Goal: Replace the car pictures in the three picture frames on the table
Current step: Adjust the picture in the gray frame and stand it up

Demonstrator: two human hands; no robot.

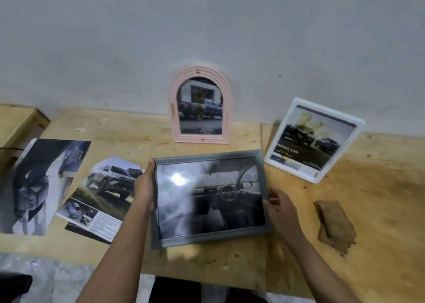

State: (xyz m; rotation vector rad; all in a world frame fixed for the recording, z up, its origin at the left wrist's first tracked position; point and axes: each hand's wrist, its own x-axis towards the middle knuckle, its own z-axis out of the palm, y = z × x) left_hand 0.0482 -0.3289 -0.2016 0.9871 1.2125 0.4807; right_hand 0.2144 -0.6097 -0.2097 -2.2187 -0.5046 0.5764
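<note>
A grey rectangular picture frame [207, 157] with a car-interior picture is held tilted above the wooden table [379, 222]. My left hand [145, 187] grips its left edge and my right hand [279, 207] grips its right edge. A pink arched frame [174, 109] with a dark pickup picture leans on the wall behind. A white frame [276, 146] with a car picture stands tilted at the right. Two loose car pictures lie at the left: a white SUV picture [101, 196] and a dark one [39, 183].
A brown folded cloth or block [334, 224] lies on the table at the right. A raised wooden ledge [18, 123] sits at the far left. The grey wall [207, 26] runs along the table's back edge. The table's front edge is near my body.
</note>
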